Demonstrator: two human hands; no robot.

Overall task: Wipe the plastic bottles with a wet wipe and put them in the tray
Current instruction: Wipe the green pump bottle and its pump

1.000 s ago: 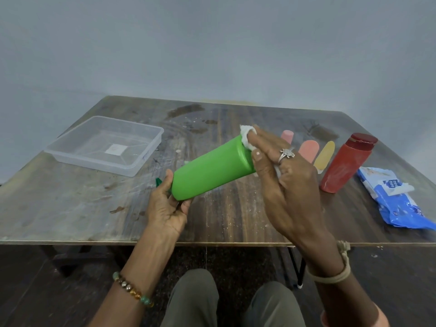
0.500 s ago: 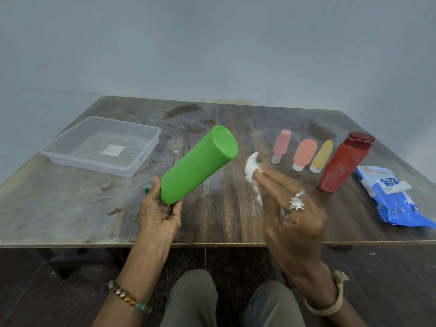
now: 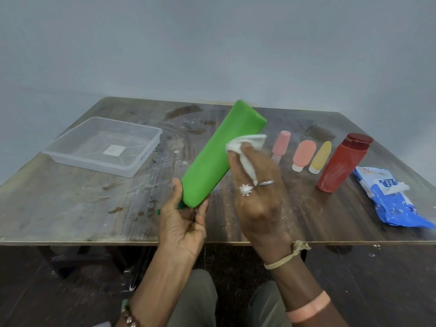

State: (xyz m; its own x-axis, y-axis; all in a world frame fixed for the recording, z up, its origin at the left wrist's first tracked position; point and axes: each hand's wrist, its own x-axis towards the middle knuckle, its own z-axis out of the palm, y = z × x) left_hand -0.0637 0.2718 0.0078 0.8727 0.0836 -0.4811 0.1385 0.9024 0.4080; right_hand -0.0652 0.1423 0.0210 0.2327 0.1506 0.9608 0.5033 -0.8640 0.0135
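**Supervisor:** Report, starting left of the green bottle.

**Inspector:** Well left of the green bottle, the clear tray sits on the tabletop with no bottle in it. The left hand grasps the green bottle at its lower, cap end, thumb on one side and fingers on the other. The bottle is held above the tabletop, tilted, with its base pointing up and away.

**Supervisor:** Any change noted?

**Inspector:** Yes. A second ago the wipe was on the flat base; half a second ago it stood clear of the bottle. Now the right hand pinches the wet wipe in its fingers and presses it against the bottle's right flank, near the upper end. The bottle also stands steeper than before.

**Supervisor:** Meaning?

**Inspector:** In my judgement the base is done and the side pass is beginning. This bottle is not yet ready for the tray.

**Supervisor:** And right of the bottle?

**Inspector:** The pink bottle, salmon bottle, yellow bottle and red bottle are all on the tabletop, apparently awaiting wiping. Farthest right is the blue wipe packet.
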